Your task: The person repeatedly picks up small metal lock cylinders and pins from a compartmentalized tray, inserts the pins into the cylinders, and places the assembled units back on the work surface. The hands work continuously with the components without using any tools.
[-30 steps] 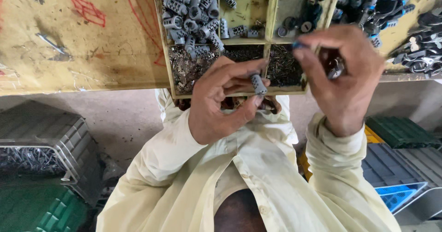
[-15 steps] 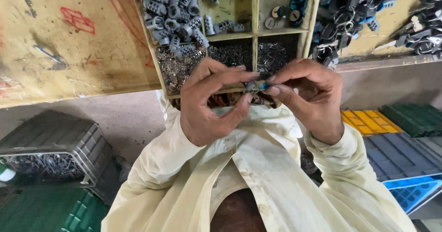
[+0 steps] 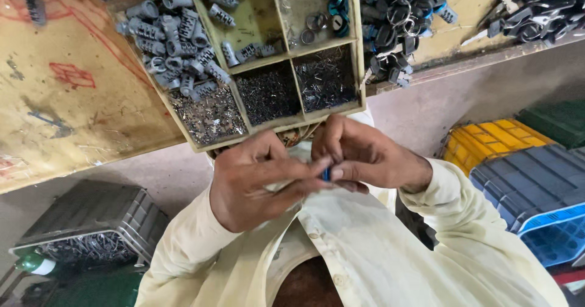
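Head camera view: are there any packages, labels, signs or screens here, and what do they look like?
No printed packages, signs or screens show.
Red scribble: a hand-drawn mark on the yellowish bench top, upper left.
Plastic crates: yellow and blue at right, grey at lower left, all ribbed and unlabelled.

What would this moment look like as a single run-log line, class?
left hand: pinching small blue part | right hand: pinching same part | nearby: divided tray above hands, grey ribbed pieces on bench
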